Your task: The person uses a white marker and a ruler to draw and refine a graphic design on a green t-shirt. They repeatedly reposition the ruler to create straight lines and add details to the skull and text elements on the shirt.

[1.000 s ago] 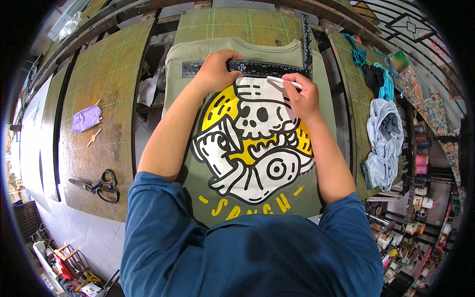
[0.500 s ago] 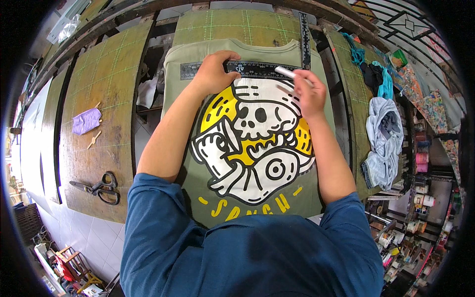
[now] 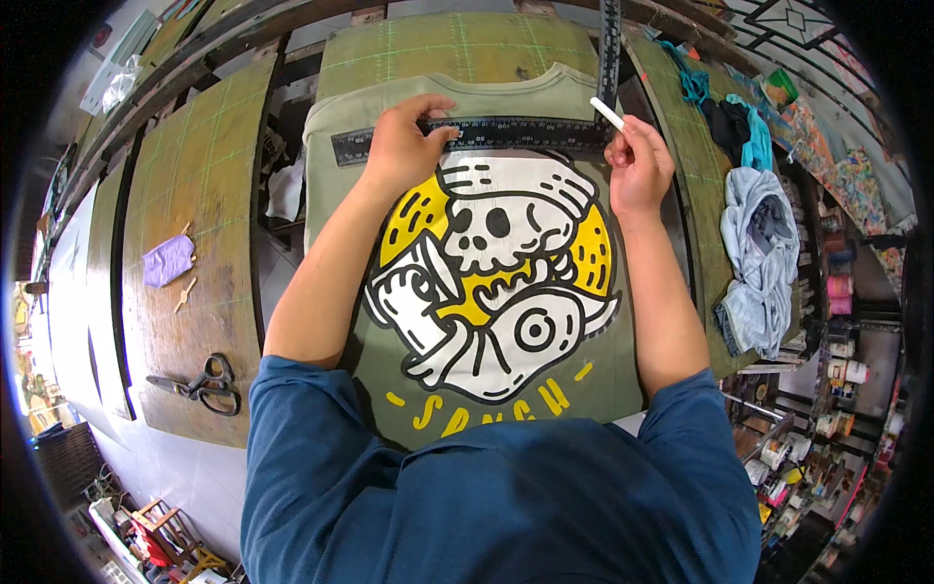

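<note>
My left hand [image 3: 401,146] presses a black L-shaped ruler [image 3: 530,132] onto an olive-green T-shirt [image 3: 623,375], thumb and fingers spread across its long arm. The ruler lies sideways over the shirt, just above a printed skull picture [image 3: 501,258] in white, yellow and black. Its short arm points away past the collar at the right. In my right hand [image 3: 642,167] a slim white pen [image 3: 607,114] is pinched, tilted up to the left. That hand hovers by the right end of the ruler, the pen's far end overlapping the corner of the ruler in view.
The shirt lies on a green gridded board [image 3: 457,44]. On the board at left are black-handled scissors [image 3: 204,385] and a small purple cloth piece [image 3: 168,261]. Crumpled light-blue garments [image 3: 759,263] and teal and black cloth [image 3: 756,156] lie at right. Shelves hold thread spools [image 3: 839,286].
My right hand has moved to the right with the pen, off the print to the ruler's right end. The ruler and my left hand stay together on the shirt; the whole view has shifted slightly.
</note>
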{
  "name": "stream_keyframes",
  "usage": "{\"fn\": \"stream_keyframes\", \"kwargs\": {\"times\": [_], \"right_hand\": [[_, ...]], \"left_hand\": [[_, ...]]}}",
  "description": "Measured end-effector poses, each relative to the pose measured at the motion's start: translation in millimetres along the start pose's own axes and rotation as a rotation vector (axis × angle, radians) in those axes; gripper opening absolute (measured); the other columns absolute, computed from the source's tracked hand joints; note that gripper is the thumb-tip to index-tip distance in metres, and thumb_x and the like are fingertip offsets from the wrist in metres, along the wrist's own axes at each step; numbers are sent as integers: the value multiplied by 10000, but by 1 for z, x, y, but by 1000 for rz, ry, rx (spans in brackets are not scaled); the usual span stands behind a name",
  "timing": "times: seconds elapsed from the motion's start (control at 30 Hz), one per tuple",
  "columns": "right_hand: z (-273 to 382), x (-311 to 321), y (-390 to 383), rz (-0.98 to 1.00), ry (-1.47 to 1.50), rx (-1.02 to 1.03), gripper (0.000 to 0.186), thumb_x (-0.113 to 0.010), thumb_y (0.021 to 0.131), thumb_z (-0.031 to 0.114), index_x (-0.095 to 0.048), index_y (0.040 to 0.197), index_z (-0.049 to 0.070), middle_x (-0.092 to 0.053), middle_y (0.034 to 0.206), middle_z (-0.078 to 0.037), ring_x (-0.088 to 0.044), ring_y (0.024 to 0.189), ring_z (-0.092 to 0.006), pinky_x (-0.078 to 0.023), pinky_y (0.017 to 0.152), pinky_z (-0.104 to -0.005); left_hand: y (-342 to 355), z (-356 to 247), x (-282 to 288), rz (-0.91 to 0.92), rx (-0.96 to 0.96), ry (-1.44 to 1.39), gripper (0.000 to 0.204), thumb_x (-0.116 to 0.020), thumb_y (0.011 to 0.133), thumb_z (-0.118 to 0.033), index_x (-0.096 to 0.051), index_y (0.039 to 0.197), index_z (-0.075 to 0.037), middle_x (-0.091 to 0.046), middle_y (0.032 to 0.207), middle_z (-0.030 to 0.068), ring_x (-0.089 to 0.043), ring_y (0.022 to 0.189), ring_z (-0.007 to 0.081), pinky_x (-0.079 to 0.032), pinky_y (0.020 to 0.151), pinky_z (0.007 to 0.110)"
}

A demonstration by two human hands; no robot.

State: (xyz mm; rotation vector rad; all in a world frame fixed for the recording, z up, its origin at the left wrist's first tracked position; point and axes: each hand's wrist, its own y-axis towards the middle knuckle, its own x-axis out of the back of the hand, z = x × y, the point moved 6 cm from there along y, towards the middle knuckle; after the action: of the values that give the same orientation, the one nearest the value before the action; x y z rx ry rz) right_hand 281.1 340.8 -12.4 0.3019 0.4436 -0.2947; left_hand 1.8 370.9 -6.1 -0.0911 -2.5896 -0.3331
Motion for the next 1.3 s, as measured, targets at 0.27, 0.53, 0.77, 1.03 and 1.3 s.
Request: {"fn": "stream_keyframes", "kwargs": {"times": [0.27, 0.53, 0.77, 1.03, 1.3], "right_hand": [[16, -4, -5, 52, -148, 116, 121, -578, 833, 34, -612, 917, -47, -525, 663, -21, -453, 581, -72, -350, 510, -207], [17, -9, -11, 137, -394, 219, 96, -595, 844, 44, -635, 905, -18, -570, 719, 18, -467, 606, -23, -354, 515, -174], [13, -1, -6, 59, -504, 246, 100, -622, 816, 55, -643, 890, -9, -600, 731, 9, -493, 631, -25, -382, 526, -182], [14, -2, -8, 63, -589, 323, 92, -621, 826, 58, -637, 896, 1, -611, 742, -1, -522, 658, -31, -415, 558, -183], [8, -3, -9, 112, -639, 326, 86, -626, 799, 62, -643, 864, 8, -631, 736, -28, -534, 606, -45, -412, 524, -193]], "left_hand": [[8, -5, -12, 21, -46, 37, 342, -721, 724, -65, -629, 1053, -48, -657, 941, 92, -603, 808, 148, -473, 729, 272], [30, -16, -38, 180, -50, 26, 361, -739, 720, -88, -624, 1062, -67, -651, 920, 78, -585, 729, 130, -463, 657, 257], [44, -16, -63, 341, -212, -30, 446, -776, 672, -110, -611, 1085, -77, -638, 959, 95, -597, 858, 192, -460, 785, 299], [55, -25, -65, 363, -275, 4, 483, -782, 654, -113, -603, 1100, -76, -639, 940, 93, -604, 855, 215, -464, 785, 303], [55, -25, -70, 411, -273, -13, 473, -780, 651, -112, -604, 1088, -74, -640, 902, 97, -608, 849, 225, -467, 785, 315]]}}
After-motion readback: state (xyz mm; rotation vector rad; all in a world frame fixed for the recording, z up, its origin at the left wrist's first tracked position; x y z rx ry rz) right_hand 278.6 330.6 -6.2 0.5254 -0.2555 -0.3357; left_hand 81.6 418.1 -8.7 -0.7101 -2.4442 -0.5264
